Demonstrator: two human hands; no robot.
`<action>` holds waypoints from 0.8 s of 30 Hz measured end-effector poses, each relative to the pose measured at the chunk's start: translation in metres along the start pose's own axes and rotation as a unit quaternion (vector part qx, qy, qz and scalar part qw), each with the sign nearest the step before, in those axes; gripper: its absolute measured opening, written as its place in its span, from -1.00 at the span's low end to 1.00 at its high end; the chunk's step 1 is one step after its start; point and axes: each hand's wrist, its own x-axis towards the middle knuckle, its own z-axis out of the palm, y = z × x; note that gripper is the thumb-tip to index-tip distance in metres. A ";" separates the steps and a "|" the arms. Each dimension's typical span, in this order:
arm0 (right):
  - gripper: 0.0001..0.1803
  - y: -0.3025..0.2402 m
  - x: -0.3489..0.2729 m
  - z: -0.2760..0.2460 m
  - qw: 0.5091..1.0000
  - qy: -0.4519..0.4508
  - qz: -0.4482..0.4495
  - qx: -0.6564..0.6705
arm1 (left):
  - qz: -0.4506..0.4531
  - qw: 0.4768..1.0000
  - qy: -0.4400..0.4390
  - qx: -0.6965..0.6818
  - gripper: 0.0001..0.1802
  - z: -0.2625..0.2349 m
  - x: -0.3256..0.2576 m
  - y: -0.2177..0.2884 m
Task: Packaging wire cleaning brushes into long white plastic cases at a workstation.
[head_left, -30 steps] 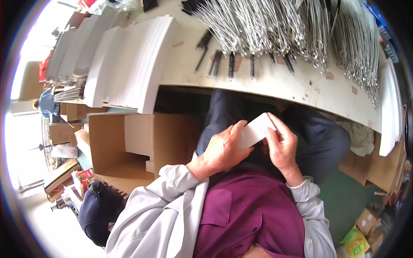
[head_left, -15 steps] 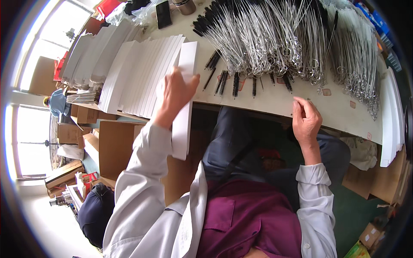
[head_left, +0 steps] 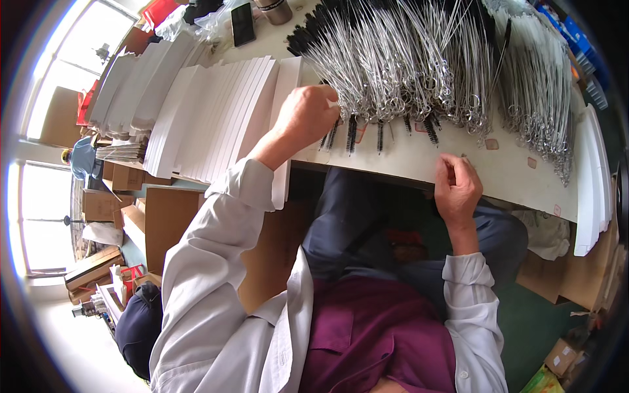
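Note:
My left hand (head_left: 305, 119) is over the left end of a heap of wire-handled brushes (head_left: 393, 72), its fingers bent together at some short black bristle ends. Whatever lies between those fingertips is hidden. Beneath that wrist, a long white carton (head_left: 280, 98) lies at the end of a row of similar white cartons (head_left: 226, 111) and juts past the table's front edge. Curled closed, my right hand (head_left: 457, 187) hangs at the front edge below the heap. I cannot make out whether it holds something small. Black brush heads (head_left: 380, 136) poke out under the wire loops.
A second bundle of looped wires (head_left: 540, 98) lies to the right, beside white cartons (head_left: 595, 183) at the table's end. A phone (head_left: 243, 25) and a metal cup (head_left: 274, 10) stand at the back. An open cardboard box (head_left: 171, 223) is on the left.
My left hand has moved right, from the end white carton to the brushes. That carton now reaches less far past the table edge. My right hand has shifted slightly left and down.

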 end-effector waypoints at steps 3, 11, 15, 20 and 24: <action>-0.95 0.002 -0.001 0.003 1.000 0.004 -0.003 0.005 | -0.016 0.998 -0.068 0.007 -0.74 0.007 0.002 0.002; -0.95 -0.001 -0.001 0.002 1.000 0.005 0.011 0.009 | 0.049 0.998 0.016 0.023 -0.77 0.017 0.007 0.014; -0.96 -0.002 0.000 0.003 1.000 0.019 0.005 0.011 | 0.028 0.999 -0.010 -0.036 -0.79 0.021 0.013 0.016; -0.96 0.000 0.000 0.003 1.000 0.011 0.007 0.012 | 0.023 0.993 0.027 -0.112 -0.85 0.014 0.015 0.018; -0.95 -0.002 0.000 0.001 1.000 0.001 0.014 0.024 | -0.013 0.985 -0.002 -0.170 -0.85 -0.007 0.024 0.020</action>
